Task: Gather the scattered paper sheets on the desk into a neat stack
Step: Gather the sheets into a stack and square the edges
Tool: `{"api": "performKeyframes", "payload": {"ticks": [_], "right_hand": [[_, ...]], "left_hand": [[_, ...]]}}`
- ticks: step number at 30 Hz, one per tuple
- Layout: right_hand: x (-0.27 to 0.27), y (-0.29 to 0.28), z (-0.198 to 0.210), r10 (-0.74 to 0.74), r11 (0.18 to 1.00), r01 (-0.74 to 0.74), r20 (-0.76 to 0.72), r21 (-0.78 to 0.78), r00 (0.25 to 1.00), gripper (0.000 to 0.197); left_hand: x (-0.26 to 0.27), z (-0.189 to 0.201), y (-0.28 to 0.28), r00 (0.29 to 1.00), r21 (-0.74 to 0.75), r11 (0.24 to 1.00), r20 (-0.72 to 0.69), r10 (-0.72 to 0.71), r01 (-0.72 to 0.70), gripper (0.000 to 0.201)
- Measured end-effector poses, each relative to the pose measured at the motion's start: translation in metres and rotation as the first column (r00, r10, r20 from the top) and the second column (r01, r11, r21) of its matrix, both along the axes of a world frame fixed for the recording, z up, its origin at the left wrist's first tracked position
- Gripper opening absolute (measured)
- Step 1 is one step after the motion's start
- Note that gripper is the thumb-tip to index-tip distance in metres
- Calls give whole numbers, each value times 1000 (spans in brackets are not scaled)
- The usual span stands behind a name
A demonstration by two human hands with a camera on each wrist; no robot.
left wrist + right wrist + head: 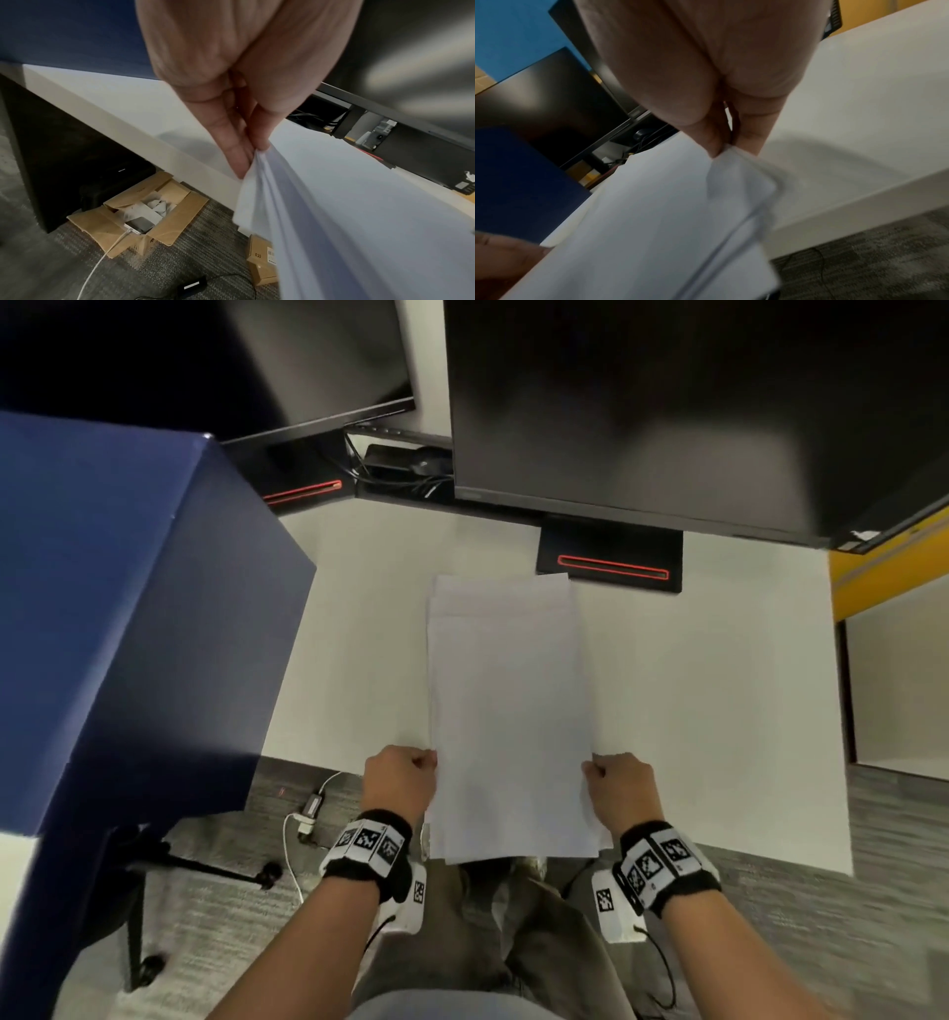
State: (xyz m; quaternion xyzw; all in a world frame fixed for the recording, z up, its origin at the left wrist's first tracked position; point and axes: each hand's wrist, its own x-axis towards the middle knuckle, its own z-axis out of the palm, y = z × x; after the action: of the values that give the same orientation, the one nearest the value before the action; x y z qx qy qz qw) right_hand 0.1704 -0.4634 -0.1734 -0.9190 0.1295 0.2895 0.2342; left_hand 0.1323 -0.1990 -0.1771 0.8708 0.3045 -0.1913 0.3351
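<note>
In the left wrist view the left hand's fingers [239, 160] are closed tight, thumb against fingertips, pinching the left edge of the paper sheets [508, 711] where several layers fan out just below the pinch. In the right wrist view the right hand's fingers [716, 146] are pressed together in the same way on the opposite edge, and the corner of paper under them is crumpled and blurred. Neither hand has any gap beyond the thickness of the paper.

Seen from the head camera, the left hand [403, 780] and right hand [619, 788] sit at lower centre of the frame, each on one long side of the sheets. The sheets run from the near edge of the white surface [719, 711], which they overhang toward the person, up to the monitor base [611, 557] at upper centre. At the far end the edges are stepped, so the stack is not yet square.

The likely trouble: with only the side edges pinched near one end, inner sheets could slide out or sag. The creased right corner could fold further. Squaring the sheets probably means tapping the stack on the surface, and loosening either pinch too far then could let sheets spill to the floor.
</note>
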Motion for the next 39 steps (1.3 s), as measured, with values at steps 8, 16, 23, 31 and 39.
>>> {"api": "performKeyframes", "payload": {"ticks": [8,16,23,31,39], "right_hand": [[78,-2,-2,-235,961,221,68,168,970,64],[144,60,-13,-241,930,252,-73,268,968,80],[127,33,18,-362,540,396,-220,743,906,50],[122,13,150,-532,549,65,288,833,796,35],[103,-15,183,-557,518,-70,399,852,729,32]], "left_hand": [[73,4,13,969,-103,967,65,240,-233,77],[143,-12,8,994,-245,964,-9,107,-106,70],[129,11,31,974,-543,840,178,141,-23,31],[141,155,-14,713,-504,847,655,248,169,16],[140,172,-32,647,-459,841,740,183,287,30]]}}
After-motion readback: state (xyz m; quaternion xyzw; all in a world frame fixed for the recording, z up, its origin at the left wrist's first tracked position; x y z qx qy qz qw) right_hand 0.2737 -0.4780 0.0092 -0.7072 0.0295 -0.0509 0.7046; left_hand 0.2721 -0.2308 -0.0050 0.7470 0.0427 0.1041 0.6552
